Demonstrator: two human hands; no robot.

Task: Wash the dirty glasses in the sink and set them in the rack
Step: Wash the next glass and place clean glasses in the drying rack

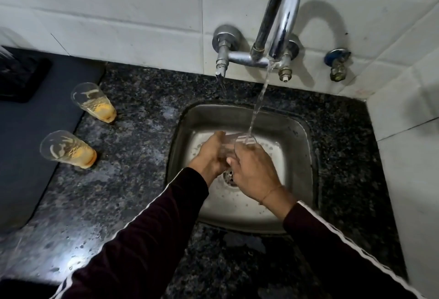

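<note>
Two dirty glasses [93, 102] [69, 150] stand on the bench [133, 137] left of the sink [297, 156], well apart, with bare bench between them and the sink's left rim. The tap [280, 13] arches over the sink's back edge. A wall [408, 156] closes the bench's right edge.

Both arms wear long dark maroon sleeves [147, 234] with a white stripe running down each outer seam. A thin thread bracelet [270, 191] circles the right wrist.

1. The glass [230, 147] in the sink is blurred and mostly hidden by both hands.
2. The black rack [20, 74] is cut off by the left edge.
3. The tap [281, 13] top is cropped.
</note>
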